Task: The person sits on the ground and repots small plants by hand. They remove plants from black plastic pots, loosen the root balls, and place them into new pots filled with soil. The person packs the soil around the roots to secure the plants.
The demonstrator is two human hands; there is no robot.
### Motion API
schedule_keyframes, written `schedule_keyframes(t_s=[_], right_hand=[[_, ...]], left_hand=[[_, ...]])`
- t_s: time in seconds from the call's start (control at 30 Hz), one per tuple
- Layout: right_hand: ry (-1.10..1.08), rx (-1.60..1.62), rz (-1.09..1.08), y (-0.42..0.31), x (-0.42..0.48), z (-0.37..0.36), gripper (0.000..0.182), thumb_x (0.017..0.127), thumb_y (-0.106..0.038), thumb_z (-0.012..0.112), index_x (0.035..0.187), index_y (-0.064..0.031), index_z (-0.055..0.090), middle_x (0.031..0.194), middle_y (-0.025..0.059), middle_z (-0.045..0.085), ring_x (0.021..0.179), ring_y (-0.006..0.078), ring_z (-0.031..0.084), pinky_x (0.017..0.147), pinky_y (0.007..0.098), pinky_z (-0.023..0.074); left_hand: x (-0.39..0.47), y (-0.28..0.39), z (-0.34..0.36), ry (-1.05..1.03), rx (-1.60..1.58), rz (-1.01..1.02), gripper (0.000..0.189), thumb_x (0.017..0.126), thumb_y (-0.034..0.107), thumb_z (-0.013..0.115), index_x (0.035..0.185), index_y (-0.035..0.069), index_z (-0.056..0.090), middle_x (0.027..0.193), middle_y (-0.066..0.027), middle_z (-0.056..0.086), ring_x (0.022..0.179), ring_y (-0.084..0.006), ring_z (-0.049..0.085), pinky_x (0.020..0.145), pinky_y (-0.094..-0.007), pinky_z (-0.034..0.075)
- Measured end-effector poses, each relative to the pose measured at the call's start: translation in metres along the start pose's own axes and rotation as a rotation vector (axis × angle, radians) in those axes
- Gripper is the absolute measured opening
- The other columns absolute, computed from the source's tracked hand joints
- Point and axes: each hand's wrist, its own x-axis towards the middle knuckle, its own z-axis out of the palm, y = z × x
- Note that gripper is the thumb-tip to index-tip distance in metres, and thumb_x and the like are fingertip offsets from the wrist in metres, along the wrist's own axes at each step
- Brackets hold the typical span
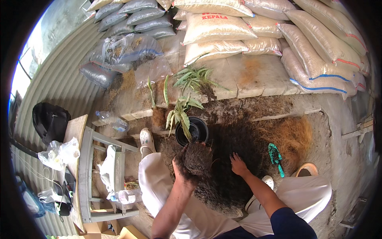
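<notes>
My left hand (pixel 186 167) holds the soil-covered root ball (pixel 198 158) of a green leafy plant (pixel 182 116), whose leaves point away from me over a black plastic pot (pixel 203 128). My right hand (pixel 238 165) rests, fingers apart, on a dark heap of soil (pixel 229 143) and holds nothing. A green hand trowel (pixel 275 155) lies to the right, beside brown coconut fibre (pixel 295 137). Beyond the pot, a bundle of uprooted leafy plants (pixel 197 79) lies on the raised ledge. Two narrow upright leaves (pixel 166 89) stand left of it.
Stacked filled sacks (pixel 218 30) line the far ledge (pixel 220 71). At the left are a wooden bench (pixel 79 167), a black backpack (pixel 50 121) and plastic bottles (pixel 126 196). Both my shoes (pixel 147 139) flank the soil.
</notes>
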Motion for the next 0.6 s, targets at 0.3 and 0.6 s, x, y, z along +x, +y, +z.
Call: schedule_keyframes(t_s=[0.3, 0.6], right_hand=[[0.033, 0.025, -0.034, 0.001, -0.016, 0.001, 0.044, 0.093, -0.012, 0.05, 0.135, -0.0019, 0.046, 0.142, 0.0229, 0.04, 0.131, 0.0394, 0.039, 0.107, 0.0436, 0.0376], [0.106, 0.02, -0.071, -0.007, -0.033, -0.004, 0.047, 0.082, 0.002, 0.058, 0.129, -0.0003, 0.051, 0.128, 0.0227, 0.048, 0.118, 0.0399, 0.048, 0.099, 0.044, 0.0432]], left_hand=[[0.0, -0.002, -0.007, -0.147, -0.017, -0.019, 0.044, 0.094, 0.032, 0.037, 0.122, 0.004, 0.055, 0.124, -0.016, 0.058, 0.114, -0.0373, 0.056, 0.099, -0.0502, 0.045], [-0.001, 0.002, -0.007, -0.145, -0.013, -0.02, 0.045, 0.093, 0.033, 0.038, 0.122, 0.004, 0.055, 0.123, -0.0164, 0.059, 0.113, -0.0375, 0.056, 0.099, -0.0498, 0.046]])
